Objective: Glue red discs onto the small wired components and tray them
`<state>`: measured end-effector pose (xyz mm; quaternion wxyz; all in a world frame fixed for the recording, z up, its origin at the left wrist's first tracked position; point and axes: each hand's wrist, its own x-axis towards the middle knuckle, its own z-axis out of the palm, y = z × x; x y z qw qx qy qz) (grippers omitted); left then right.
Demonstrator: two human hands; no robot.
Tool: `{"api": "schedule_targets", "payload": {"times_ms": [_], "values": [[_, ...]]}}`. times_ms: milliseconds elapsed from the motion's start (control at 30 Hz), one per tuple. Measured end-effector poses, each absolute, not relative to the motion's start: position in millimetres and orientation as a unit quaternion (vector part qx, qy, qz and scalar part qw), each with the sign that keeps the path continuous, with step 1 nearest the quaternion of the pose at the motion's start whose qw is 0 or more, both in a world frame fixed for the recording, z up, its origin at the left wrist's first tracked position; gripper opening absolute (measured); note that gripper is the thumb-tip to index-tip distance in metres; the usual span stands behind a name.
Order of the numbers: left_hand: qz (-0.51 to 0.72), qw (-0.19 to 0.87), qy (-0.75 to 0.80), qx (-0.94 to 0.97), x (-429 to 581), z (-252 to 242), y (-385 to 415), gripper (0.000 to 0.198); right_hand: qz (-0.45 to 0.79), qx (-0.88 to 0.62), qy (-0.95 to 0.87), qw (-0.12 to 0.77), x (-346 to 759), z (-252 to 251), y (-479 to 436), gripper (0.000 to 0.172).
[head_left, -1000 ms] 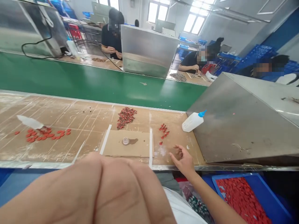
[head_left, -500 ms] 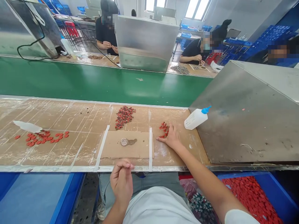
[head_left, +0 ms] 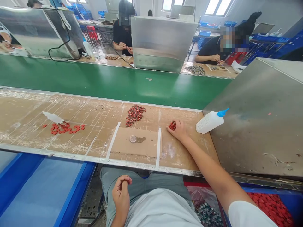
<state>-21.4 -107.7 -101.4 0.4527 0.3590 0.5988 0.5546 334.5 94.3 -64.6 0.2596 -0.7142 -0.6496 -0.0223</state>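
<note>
My right hand [head_left: 178, 130] lies on the tan work board, its fingertips against a small heap of red parts [head_left: 172, 125]. Those parts are too small to make out. My left hand [head_left: 121, 192] hangs over my lap, well below the table edge, with its fingers curled and nothing visible in them. On a cardboard sheet [head_left: 134, 146] between white tape strips stands a small round dish [head_left: 133, 139] beside a brown stain. A larger heap of red-and-dark parts [head_left: 135, 115] lies beyond the sheet, and flat red discs [head_left: 63, 128] lie to the left.
A white glue bottle [head_left: 210, 122] with a blue nozzle lies near a sloped steel panel [head_left: 258, 116]. A blue crate of red discs [head_left: 272, 208] sits low at right. Beyond the green conveyor belt [head_left: 106, 85], co-workers [head_left: 123, 37] sit working.
My right hand moved from the table edge onto the small red heap, which is now gathered tighter. My left hand dropped from close to the camera down over my lap.
</note>
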Motion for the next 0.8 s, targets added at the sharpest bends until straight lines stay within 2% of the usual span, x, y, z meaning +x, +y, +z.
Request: {"api": "schedule_targets", "payload": {"times_ms": [300,533,800], "values": [[0.565,0.436,0.625,0.316,-38,-108,-122,0.012,-0.044,-0.713,-0.673,0.192,332,-52,107,0.034],[0.599,0.409,0.641,0.253,-54,-119,-147,0.012,-0.058,-0.704,-0.692,0.149,328,-44,109,0.032],[0.621,0.374,0.667,0.174,-60,-117,-176,0.015,-0.088,-0.676,-0.713,0.166,329,-52,100,0.041]]}}
